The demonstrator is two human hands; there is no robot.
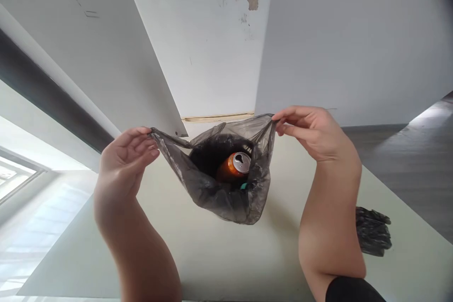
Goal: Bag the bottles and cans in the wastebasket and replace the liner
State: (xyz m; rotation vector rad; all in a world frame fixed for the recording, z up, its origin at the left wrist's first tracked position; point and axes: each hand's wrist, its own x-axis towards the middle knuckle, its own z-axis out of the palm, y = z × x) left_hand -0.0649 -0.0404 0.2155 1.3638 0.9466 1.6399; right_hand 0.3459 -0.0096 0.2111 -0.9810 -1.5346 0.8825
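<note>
Between my two hands a dark, see-through plastic garbage bag [226, 205] is stretched with its mouth wide. My left hand [123, 158] pinches one corner of the rim, and my right hand [307, 130] pinches the opposite corner between thumb and fingers. Inside the bag, an orange drink can [228, 168] stands tilted, its silver top and opened drinking hole facing up. A small teal item [244, 186] shows beside the can, mostly hidden by the bag's wall. The deeper contents lie in shadow and I cannot make them out.
Under the bag is a pale table [219, 264]. A crumpled black plastic bag [373, 231] lies on it beyond my right forearm. A white refrigerator [208, 47] with worn patches stands past the table's far edge. Bright window light [17, 174] enters on the left.
</note>
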